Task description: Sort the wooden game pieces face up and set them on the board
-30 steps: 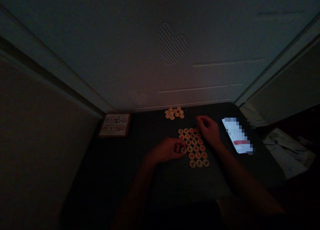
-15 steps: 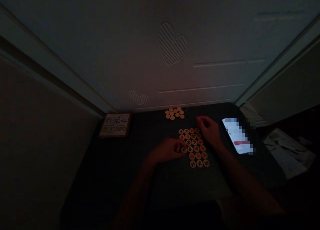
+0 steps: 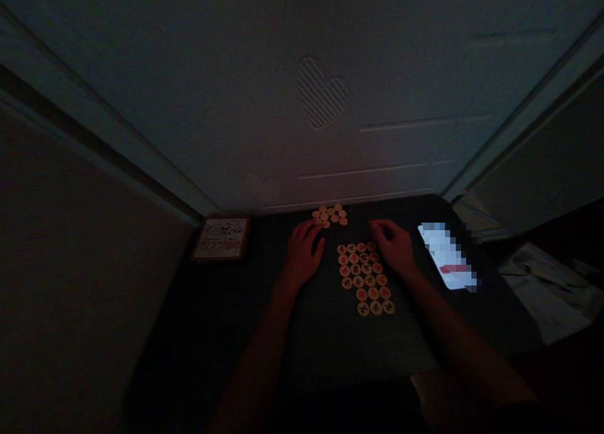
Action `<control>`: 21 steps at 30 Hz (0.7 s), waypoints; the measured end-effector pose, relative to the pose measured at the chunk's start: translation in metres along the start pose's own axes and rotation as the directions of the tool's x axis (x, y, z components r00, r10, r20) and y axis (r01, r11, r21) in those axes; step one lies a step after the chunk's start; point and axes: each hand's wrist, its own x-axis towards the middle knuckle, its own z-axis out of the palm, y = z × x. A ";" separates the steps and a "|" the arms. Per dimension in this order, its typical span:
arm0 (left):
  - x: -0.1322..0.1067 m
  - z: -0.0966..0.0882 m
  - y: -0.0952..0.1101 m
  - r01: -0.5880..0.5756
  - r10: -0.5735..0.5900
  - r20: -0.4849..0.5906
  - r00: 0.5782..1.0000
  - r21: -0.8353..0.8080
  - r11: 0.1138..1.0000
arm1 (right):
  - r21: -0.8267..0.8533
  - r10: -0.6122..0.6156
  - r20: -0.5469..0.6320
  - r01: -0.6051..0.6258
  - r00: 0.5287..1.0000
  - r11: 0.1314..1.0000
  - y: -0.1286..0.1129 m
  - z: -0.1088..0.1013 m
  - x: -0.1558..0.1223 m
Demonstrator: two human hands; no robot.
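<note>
Round xiangqi pieces [image 3: 370,282] with red or black characters lie in close rows on the dark table. Behind them is a loose cluster of pale discs [image 3: 335,218], their faces showing no marks I can make out. My left hand [image 3: 304,251] reaches to the near left side of this cluster. Its fingers are stretched out, the thumb stands apart, and the fingertips touch or hover over the nearest discs. Beside the top right of the rows rests my right hand [image 3: 395,245], its fingers curled together. Whatever those fingers may hold is hidden.
A flat, picture-covered box [image 3: 221,238] lies at the table's left rear. On the right is a lit phone [image 3: 446,255], partly blurred out. A pale panel with embossed hearts [image 3: 323,93] rises behind the table. Papers [image 3: 547,289] lie beyond the right edge.
My left hand has let go of a piece at the left end of the fourth row and moved up to the loose discs, its fingers opening. My right hand has stayed put.
</note>
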 end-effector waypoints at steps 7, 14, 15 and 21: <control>-0.001 0.011 -0.002 0.034 -0.034 -0.008 0.999 0.182 0.983 | 0.006 -0.001 -0.010 0.001 1.000 1.000 0.002 0.001 0.001; -0.004 0.004 -0.006 0.085 -0.073 -0.088 0.993 0.138 0.987 | 0.009 0.000 -0.006 0.000 1.000 1.000 0.001 0.001 0.001; -0.004 0.003 -0.006 0.088 -0.078 -0.081 0.994 0.122 0.989 | 0.009 0.001 -0.007 -0.001 1.000 1.000 0.001 0.001 0.001; -0.003 0.000 -0.002 0.132 -0.127 -0.052 0.991 0.101 0.986 | -0.001 -0.008 -0.005 0.008 1.000 1.000 0.001 0.001 -0.001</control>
